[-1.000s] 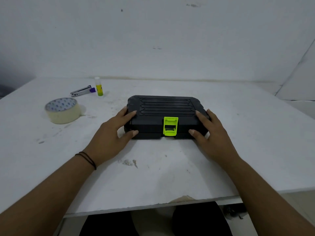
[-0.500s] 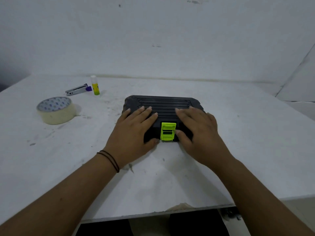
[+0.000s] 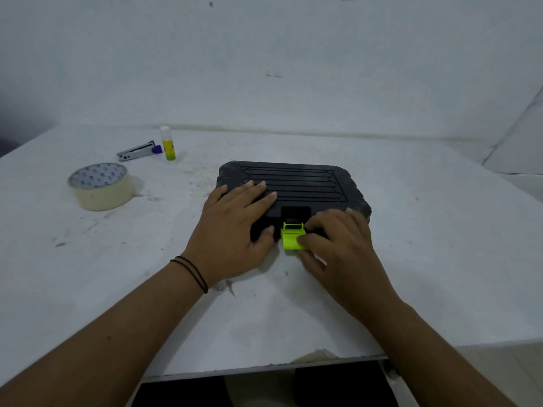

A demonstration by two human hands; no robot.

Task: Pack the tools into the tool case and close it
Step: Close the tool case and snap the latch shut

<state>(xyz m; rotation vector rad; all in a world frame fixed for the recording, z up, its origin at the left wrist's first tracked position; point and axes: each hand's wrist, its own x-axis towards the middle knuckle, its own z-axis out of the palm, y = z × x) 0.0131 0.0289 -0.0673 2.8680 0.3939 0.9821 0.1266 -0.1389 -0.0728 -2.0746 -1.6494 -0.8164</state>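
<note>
Case: the black case (image 3: 293, 186) lies shut on the counter (image 3: 426, 259), its green latch (image 3: 292, 238) flipped down and undone.
Left hand (image 3: 232, 227): fingers flat, pressing the lid.
Right hand (image 3: 338, 245): fingers curl around the latch.
Risk: the latch may miss its catch if the lid lifts; tools inside are hidden.

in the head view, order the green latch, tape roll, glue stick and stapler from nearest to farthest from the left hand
1. Green latch: just right of the left hand, at the case's front edge.
2. Tape roll: to its left on the table.
3. Glue stick: farther back and left, upright.
4. Stapler: right beside the glue stick, a little farther left; nearly too close to call.
</note>
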